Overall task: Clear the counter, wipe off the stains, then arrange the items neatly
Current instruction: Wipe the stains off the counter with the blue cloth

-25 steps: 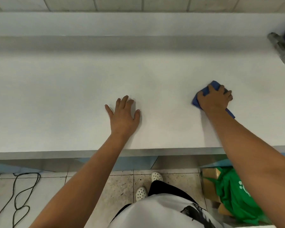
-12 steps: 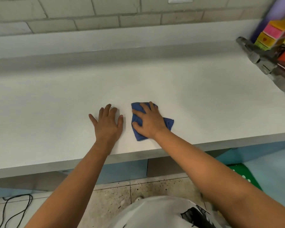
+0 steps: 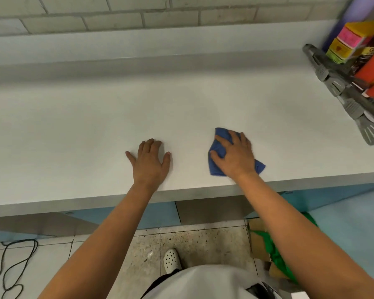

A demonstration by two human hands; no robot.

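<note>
- The right hand [image 3: 235, 156], low and right of centre in the head view, lies spread over a blue cloth [image 3: 217, 145], fingers fairly straight and fanned, pressing it flat to the counter [image 3: 95, 126] rather than gripping it
- The left hand [image 3: 150, 160], just left of centre, rests palm-down on the bare counter with fingers loosely extended, holding nothing
- The cloth sits near the front edge of the counter, bunched under the palm, with a corner poking out at lower right by the wrist and folds showing ahead of the fingers
- It looks soft, light and limp; it should slide easily and wrinkle, so a flat palm over its middle seems the best hold for wiping, a pinch at the free corner for lifting
- It is deep blue, matte, creased
- At the upper right edge of the frame stand colourful boxes [image 3: 354, 37] and grey utensils [image 3: 354, 104], apparently pushed aside; I see no clear stain
</note>
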